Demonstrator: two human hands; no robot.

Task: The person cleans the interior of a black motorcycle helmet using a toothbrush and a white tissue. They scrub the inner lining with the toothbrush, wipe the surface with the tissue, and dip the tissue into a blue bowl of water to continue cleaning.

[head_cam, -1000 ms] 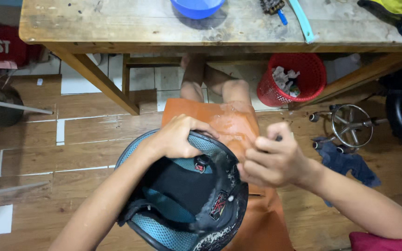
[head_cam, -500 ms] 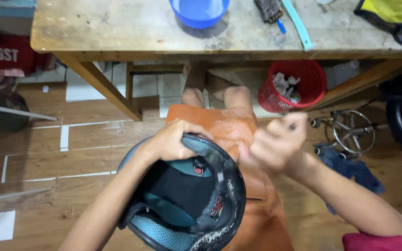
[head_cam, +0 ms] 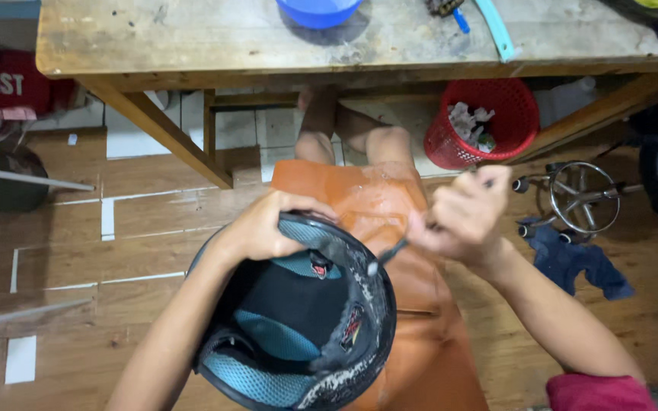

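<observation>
An upturned helmet [head_cam: 298, 327] with black and teal padding rests on my lap, over orange shorts [head_cam: 413, 304]. My left hand [head_cam: 268, 224] grips the helmet's far rim. To the right of the helmet, my right hand [head_cam: 462, 213] is closed around a thin dark tool [head_cam: 390, 253]. Its tip points down-left and touches the helmet's inner right edge. My bare legs stretch toward the table.
A worn wooden table [head_cam: 192, 38] spans the top, holding a blue bowl [head_cam: 317, 11], a teal strip [head_cam: 494, 27] and a small brush. Below it stands a red waste basket [head_cam: 489, 122]. A chair's metal wheeled base [head_cam: 584, 198] and blue cloth [head_cam: 573, 259] lie right.
My right hand has lifted up and to the right, away from the helmet rim, drawing the thin tool out so only its tip stays at the edge. The left hand keeps its hold.
</observation>
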